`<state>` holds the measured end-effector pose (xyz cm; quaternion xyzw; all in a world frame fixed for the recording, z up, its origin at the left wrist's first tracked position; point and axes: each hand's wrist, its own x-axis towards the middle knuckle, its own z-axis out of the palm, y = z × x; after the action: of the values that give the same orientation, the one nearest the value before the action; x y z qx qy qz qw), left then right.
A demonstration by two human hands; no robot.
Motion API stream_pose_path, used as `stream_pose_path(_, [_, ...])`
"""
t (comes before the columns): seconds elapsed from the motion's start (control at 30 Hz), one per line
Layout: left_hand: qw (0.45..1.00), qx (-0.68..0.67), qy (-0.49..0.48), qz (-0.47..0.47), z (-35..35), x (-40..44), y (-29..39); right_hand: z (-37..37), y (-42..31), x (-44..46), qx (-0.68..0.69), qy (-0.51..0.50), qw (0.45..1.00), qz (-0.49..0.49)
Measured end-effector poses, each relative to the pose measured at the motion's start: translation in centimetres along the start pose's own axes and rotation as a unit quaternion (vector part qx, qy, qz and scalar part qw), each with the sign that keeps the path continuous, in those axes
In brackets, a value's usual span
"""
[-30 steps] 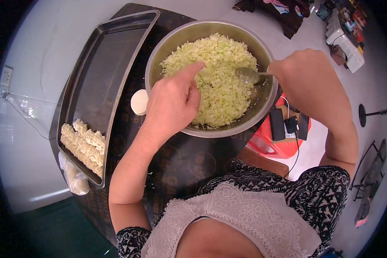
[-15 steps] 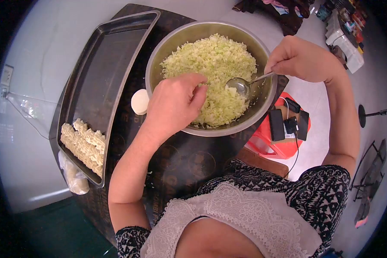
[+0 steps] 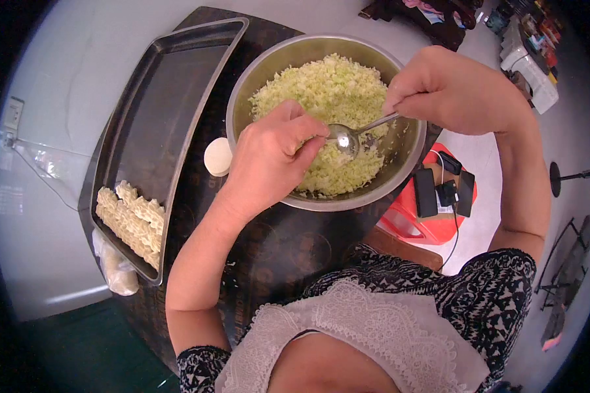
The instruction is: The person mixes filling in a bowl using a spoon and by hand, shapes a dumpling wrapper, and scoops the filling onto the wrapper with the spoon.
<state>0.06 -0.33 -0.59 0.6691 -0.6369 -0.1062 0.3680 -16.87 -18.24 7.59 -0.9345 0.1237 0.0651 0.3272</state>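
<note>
A wide metal bowl (image 3: 238, 78) holds finely chopped, pale green and white cabbage filling (image 3: 328, 78). My right hand (image 3: 442, 92) pinches the handle of a metal spoon (image 3: 349, 140), its bowl low over the filling. At the spoon's tip, my left hand (image 3: 275, 160) has thumb and fingers drawn together; what they hold is mostly hidden by the hand itself. A stack of round white dough wrappers (image 3: 217, 157) lies on the table, left of the bowl by my left wrist.
A long dark metal tray (image 3: 154, 98) lies at the left, with several pleated dumplings (image 3: 131, 223) in rows at its near end. A plastic bag (image 3: 117, 268) hangs beside it. Right of the dark table (image 3: 288, 245) stands a red stool (image 3: 423, 226) with black devices and a cable.
My right hand has moved left with the spoon, bringing its tip from the filling up to my left fingers. My left hand has shifted slightly right and turned.
</note>
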Motion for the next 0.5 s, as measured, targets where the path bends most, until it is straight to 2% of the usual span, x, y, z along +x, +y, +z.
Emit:
stream_pose_path(0.07, [0.999,0.033,-0.004,0.009,0.0,0.0,0.1,0.0,-0.7,0.1,-0.073,-0.006,0.997,-0.015])
stream_pose_path(0.17, [0.998,0.053,-0.018,0.017,0.0,0.1,0.1,-0.2,-1.5,0.3,-0.097,-0.014,0.995,-0.003])
stream_pose_path(0.5, [0.995,0.082,-0.059,0.015,-0.2,0.3,0.5,0.1,-0.7,0.3,-0.091,0.008,0.995,-0.034])
